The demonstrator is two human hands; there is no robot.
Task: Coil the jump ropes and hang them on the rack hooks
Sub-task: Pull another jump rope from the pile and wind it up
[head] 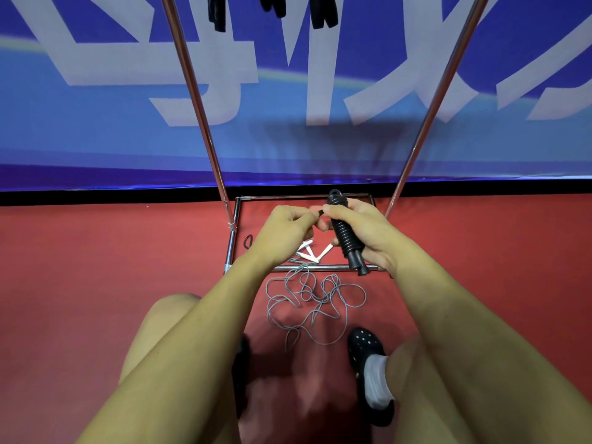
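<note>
My right hand [365, 232] grips a black jump rope [344, 238] wound tightly round its two handles, held upright over the rack's base. My left hand [285, 229] pinches the black rope's loose end just left of the bundle. A grey jump rope [315, 299] lies tangled in loose loops on the red floor below my hands, its white handles [312, 253] partly hidden behind my left wrist. The metal rack's uprights [198, 104] rise on both sides. Several black coiled ropes [272, 8] hang at the top edge of the view.
The rack's rectangular base frame [232, 238] lies on the red floor against a blue banner wall [96, 129]. A small black loop [247, 241] lies beside the base. My knees and black shoes [368, 350] are at the bottom of the view.
</note>
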